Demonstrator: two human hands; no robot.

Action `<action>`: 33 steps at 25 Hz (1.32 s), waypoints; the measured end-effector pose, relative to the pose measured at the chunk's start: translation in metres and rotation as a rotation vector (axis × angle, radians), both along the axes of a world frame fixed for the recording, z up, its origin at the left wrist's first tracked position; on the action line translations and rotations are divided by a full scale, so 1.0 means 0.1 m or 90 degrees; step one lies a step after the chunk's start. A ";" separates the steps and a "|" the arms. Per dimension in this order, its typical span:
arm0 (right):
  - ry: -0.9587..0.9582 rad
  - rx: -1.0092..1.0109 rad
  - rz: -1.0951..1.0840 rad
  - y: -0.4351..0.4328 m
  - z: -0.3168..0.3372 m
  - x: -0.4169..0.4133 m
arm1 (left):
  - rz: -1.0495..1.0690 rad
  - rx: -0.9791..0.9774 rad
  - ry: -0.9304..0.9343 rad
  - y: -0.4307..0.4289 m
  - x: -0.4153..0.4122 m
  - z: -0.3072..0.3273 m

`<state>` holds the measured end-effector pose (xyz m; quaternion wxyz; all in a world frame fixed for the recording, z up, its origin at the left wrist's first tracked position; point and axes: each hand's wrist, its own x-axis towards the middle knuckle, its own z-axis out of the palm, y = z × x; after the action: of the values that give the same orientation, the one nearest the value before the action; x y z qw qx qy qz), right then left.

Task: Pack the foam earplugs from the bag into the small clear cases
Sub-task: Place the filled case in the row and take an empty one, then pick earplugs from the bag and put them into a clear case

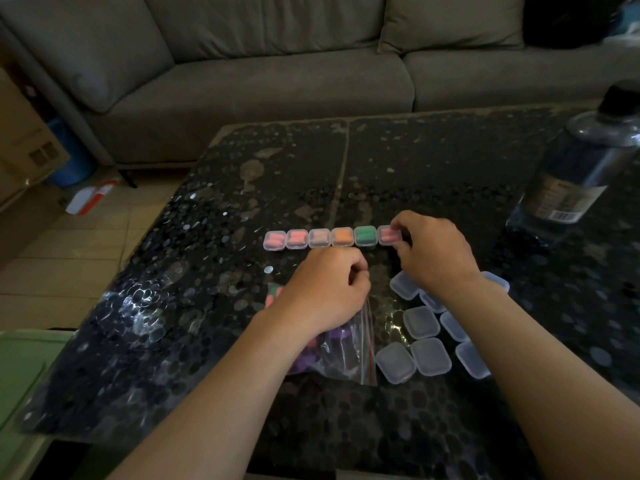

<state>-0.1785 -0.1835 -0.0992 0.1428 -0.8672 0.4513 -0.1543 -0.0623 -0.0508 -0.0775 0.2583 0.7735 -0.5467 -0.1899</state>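
Note:
A row of several small clear cases (320,238) holding pink, orange and green earplugs lies across the middle of the dark table (433,161). My right hand (433,254) pinches the rightmost filled case (387,234) at the end of that row. My left hand (325,289) is curled over the clear zip bag (341,351), which holds purple and pink earplugs; whether the fingers hold anything is hidden. Several empty clear cases (420,322) lie in a cluster under and beside my right forearm.
A dark bottle (575,171) with a label stands at the table's right side. A grey sofa (259,64) runs behind the table. Cardboard boxes (24,143) and a blue container sit on the floor at left. A green surface (20,368) borders the table's near left.

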 end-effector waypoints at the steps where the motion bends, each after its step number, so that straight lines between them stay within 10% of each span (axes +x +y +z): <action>1: -0.002 -0.004 0.003 0.00 0.00 0.00 | -0.001 0.000 0.000 0.00 0.00 0.00; 33: 0.152 0.045 0.113 0.54 0.50 -0.30 | 0.047 -0.127 -0.025 0.50 0.11 0.12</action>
<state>-0.2083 -0.1291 -0.0496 0.1314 -0.9104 0.3918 -0.0209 -0.0513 -0.0009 -0.0651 0.3302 0.7670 -0.5391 -0.1094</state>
